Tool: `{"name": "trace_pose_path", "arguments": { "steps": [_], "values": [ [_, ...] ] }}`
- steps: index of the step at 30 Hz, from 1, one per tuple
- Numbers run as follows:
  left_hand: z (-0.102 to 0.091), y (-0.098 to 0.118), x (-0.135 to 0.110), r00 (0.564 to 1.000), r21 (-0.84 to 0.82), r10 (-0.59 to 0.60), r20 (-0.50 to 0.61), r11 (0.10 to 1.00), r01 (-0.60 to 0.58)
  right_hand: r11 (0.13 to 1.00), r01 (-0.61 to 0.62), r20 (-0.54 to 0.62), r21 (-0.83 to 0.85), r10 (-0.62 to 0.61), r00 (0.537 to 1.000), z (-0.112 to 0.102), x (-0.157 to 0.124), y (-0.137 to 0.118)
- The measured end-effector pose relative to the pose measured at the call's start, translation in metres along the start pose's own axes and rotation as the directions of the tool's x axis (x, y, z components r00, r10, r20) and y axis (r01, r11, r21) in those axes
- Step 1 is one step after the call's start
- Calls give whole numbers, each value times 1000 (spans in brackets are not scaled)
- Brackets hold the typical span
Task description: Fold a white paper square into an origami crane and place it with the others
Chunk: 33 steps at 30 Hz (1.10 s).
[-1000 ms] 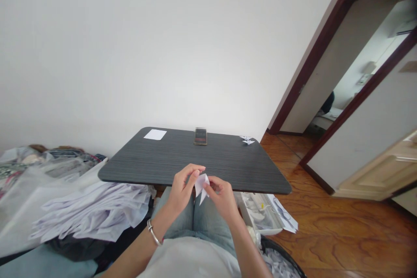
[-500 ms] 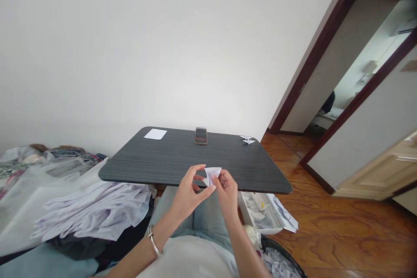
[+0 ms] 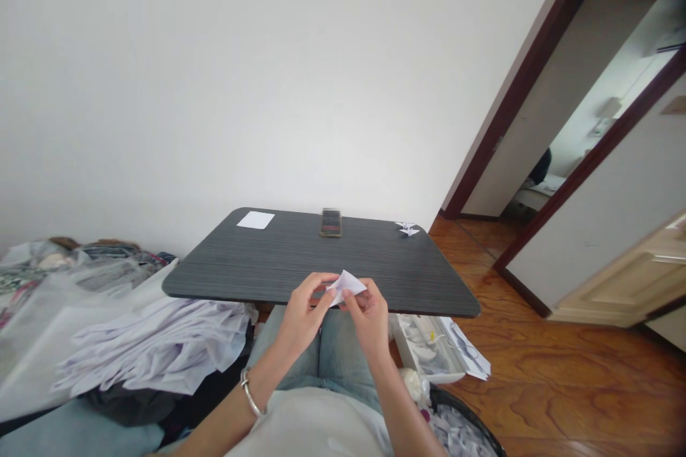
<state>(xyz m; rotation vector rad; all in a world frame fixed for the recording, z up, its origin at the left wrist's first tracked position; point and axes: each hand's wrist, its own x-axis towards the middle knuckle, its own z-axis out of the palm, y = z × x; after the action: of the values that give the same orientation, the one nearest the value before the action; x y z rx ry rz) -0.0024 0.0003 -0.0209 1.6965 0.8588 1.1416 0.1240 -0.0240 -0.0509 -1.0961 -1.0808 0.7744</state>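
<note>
Head view shows the left hand and right hand narrowly pinching a part-folded white paper at the near edge of the dark table, folded paper figures seemingly finished far right, a flat sheet seemingly unfolded far left.

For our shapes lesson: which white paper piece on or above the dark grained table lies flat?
The white four-sided paper sheet on the table, far left; the handheld white paper and pointed white paper shapes are folded.

No readable lettering, numbers, brands or signs, a small dark device at twelve o'clock on the dark table, too blurred to read.
</note>
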Motion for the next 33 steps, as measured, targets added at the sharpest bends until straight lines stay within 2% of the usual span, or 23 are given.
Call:
{"name": "trace_pose_path", "arguments": {
  "steps": [4,8,15,20,24,33],
  "values": [
    [0,-1,-1,999,-58,-40,15,997,41,1000,6,-21,-11,-6,1000,1,0,3],
    [4,2,-5,999,4,-53,6,999,53,1000,11,-41,-8,-11,999,2,0,4],
    [7,-7,-2,999,23,27,-46,999,-26,999,24,-10,20,-24,1000,3,-2,0],
    [6,-11,0,990,127,129,-49,984,-122,992,82,-10,-96,-84,996,2,-1,0],
    [7,-8,1,981,225,189,-43,959,-175,977,144,-6,-156,-147,989,0,0,3],
    [2,-3,-3,967,275,251,-48,934,-229,974,143,38,-178,-138,990,-2,-1,3]
  ]
}}
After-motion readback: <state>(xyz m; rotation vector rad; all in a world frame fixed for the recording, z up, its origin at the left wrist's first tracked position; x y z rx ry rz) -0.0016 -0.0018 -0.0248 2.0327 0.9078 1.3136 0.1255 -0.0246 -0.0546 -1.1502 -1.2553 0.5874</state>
